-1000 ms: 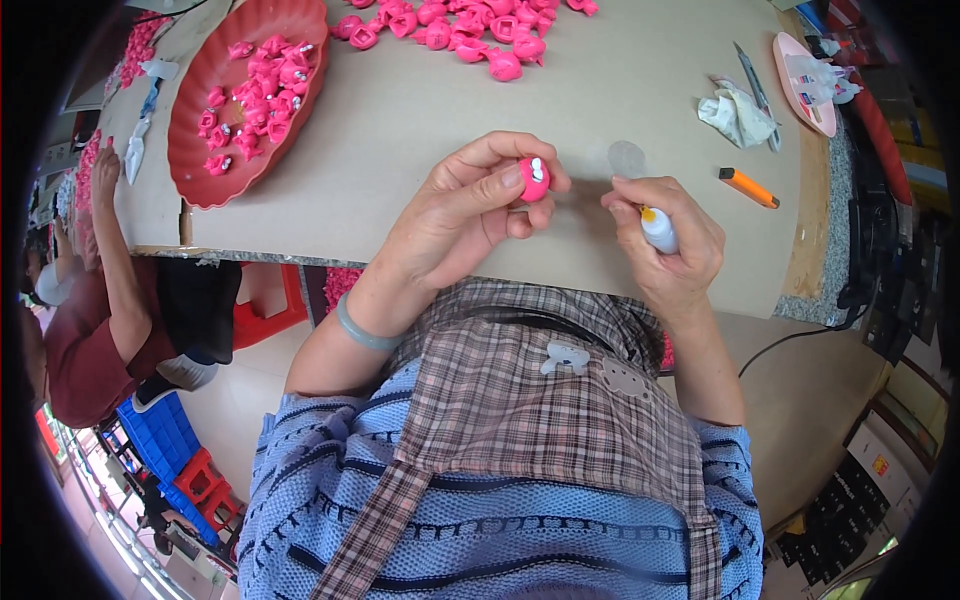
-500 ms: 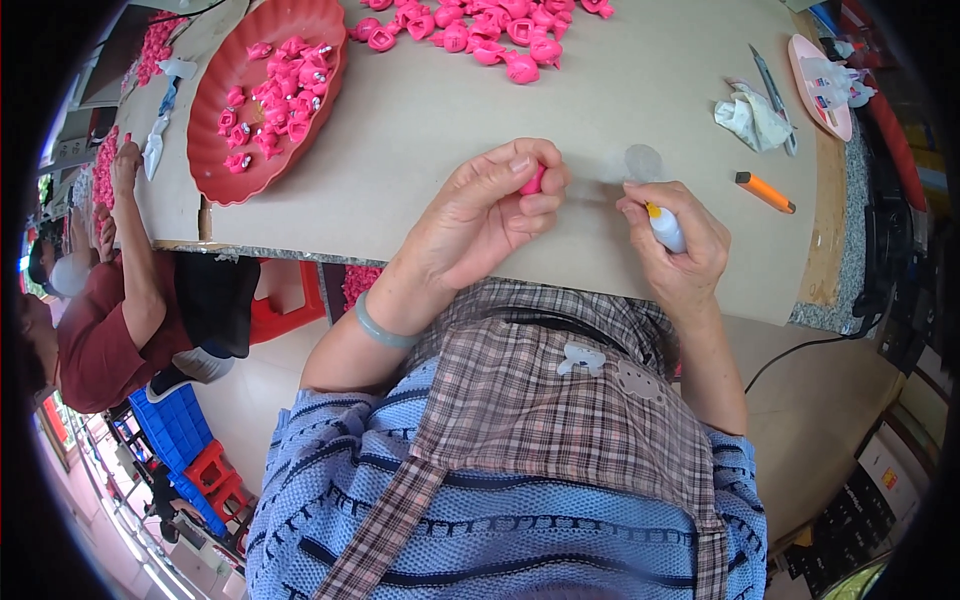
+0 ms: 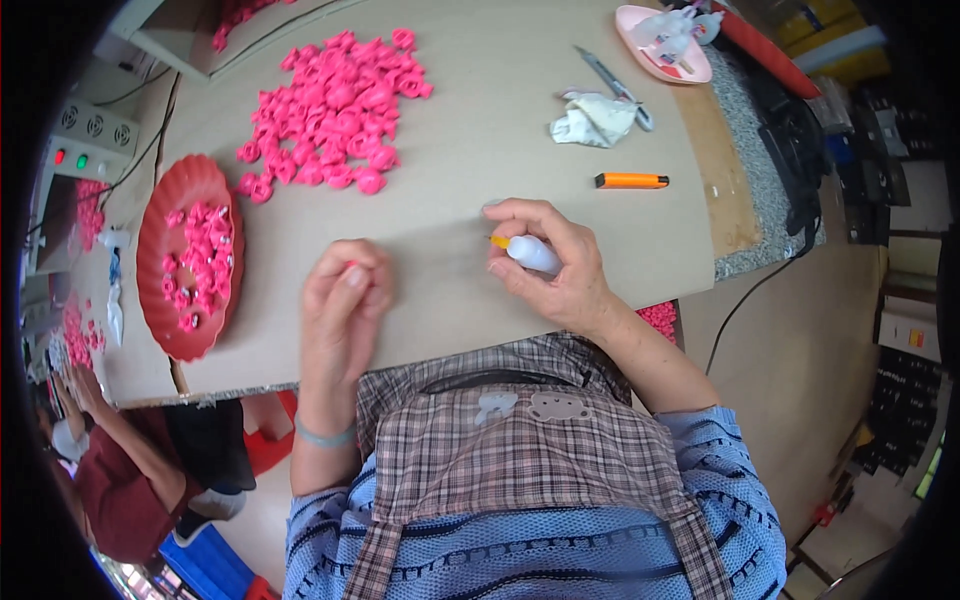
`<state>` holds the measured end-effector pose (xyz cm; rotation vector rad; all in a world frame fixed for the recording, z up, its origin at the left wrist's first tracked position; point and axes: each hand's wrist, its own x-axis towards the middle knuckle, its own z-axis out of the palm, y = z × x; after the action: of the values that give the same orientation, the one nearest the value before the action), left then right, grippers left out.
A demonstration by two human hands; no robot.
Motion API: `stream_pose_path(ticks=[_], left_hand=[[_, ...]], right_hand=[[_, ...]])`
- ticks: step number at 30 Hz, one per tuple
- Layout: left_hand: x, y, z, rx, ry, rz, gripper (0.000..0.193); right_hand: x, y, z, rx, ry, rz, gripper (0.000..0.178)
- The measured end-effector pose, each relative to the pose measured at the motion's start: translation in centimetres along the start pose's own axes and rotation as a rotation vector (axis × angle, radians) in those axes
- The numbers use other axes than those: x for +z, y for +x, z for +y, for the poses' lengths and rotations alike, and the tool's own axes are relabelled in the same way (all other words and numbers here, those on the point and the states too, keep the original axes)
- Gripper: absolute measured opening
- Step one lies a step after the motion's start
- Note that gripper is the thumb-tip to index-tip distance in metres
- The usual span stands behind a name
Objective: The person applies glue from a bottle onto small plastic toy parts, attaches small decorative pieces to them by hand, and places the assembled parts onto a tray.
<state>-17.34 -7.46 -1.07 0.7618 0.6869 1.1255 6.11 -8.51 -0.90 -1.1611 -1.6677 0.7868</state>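
My left hand (image 3: 343, 300) is closed over the table, between the red dish and my right hand. A sliver of a small pink plastic piece (image 3: 351, 265) shows at its fingertips; the rest is hidden by the fingers. In my right hand (image 3: 575, 265) lies a small white squeeze bottle (image 3: 533, 255) with a yellow tip that points left. Thumb and fingers curl around the bottle, and its tip touches nothing. Beyond my hands a heap of hollow pink pieces (image 3: 335, 115) is spread on the table. More pink pieces (image 3: 205, 250) sit in the scalloped red dish (image 3: 152, 240) at the left.
An orange-handled tool (image 3: 632, 181), a crumpled white cloth (image 3: 592, 120) and a grey craft knife (image 3: 612, 75) lie at the right. Behind them a pink tray (image 3: 640, 58) holds small bottles. Another person's hands (image 3: 85, 395) are at the far left. A black cable (image 3: 760, 270) hangs off the right edge.
My view has swung, so the table's contents sit differently in it. My left hand, still on the pink piece, has moved left, away from my right hand. The bottle stays in my right hand.
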Motion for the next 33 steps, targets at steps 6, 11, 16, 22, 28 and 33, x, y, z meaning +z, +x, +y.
stream_pose_path(ticks=[6, 11, 16, 22, 28, 33], left_hand=[[-6.2, -0.1, 7.9, 0.704, 1.235, 0.421, 0.011], [-10.1, -1.1, 12.7, 0.666, 1.668, 0.607, 0.012], [-9.7, 0.3, 12.7, 0.727, 2.176, 0.584, 0.029], [-5.2, 1.1, 10.3, 0.815, 1.926, 0.497, 0.032], [0.7, 2.1, 5.1, 0.776, 1.703, 0.185, 0.034], [3.3, 2.9, 3.8, 0.723, 1.667, 0.020, 0.034]], right_hand=[[-1.7, 2.1, 0.9, 0.087, 0.224, -0.019, 0.030], [-1.7, 4.1, 0.2, -0.060, 0.088, -0.032, 0.037], [-3.1, 5.5, 0.3, -0.076, -0.156, -0.051, 0.040], [-3.9, 8.6, 1.9, -0.164, -0.227, -0.124, 0.036], [-4.8, 11.0, 3.0, -0.132, -0.266, -0.157, 0.033], [-6.0, 11.8, 3.4, -0.042, -0.287, -0.147, 0.032]])
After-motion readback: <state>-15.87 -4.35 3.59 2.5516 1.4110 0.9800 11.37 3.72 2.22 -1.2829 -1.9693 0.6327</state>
